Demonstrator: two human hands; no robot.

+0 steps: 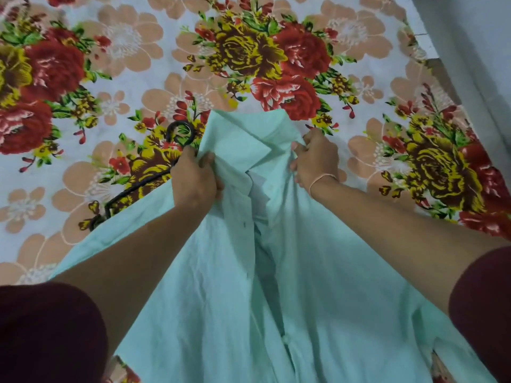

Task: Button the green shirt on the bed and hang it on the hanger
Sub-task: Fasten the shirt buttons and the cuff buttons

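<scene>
1. A bed [116, 78] covered by a floral sheet of red, yellow and peach blooms fills the view; a pale wall [470, 37] is seen at the upper right.
2. The green shirt [318, 286] is spread on the bed, front up, with its collar [249, 134] at the far end and its hem running out of view at the near edge.
3. Its long axis is thus laid straight away from the person, collar pointing away.
4. The left hand [195, 179] is closed in a grip on the left front panel just below the collar; the right hand [316, 158] is closed on the opposite panel at the same height.
5. The placket appears open near the top (what may be a button is seen lower down, though this cannot be confirmed).
6. The cloth is judged light, soft and limp; it should be held at the placket edges, which are stiffer.
7. A dark hanger [154, 175] lies partly under the shirt's left shoulder, hook showing.
</scene>
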